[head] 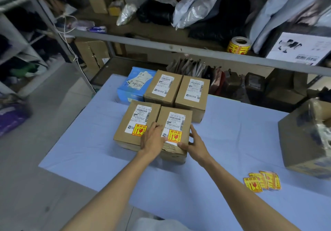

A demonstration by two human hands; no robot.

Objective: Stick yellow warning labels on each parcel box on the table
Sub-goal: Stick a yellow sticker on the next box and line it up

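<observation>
Left hand point(154, 137) and right hand point(194, 143) against opposite sides of the nearest box point(176, 121) (yellow label point(174, 137) on top).

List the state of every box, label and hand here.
near-left box: yellow label on
near-right box: yellow label on
far-left brown box: no yellow label
far-right brown box: no yellow label
blue box: no yellow label
loose labels: lying on table
label roll: on shelf
left hand: flat on near-right box and near-left box
right hand: thumb on top, fingers along side
</observation>
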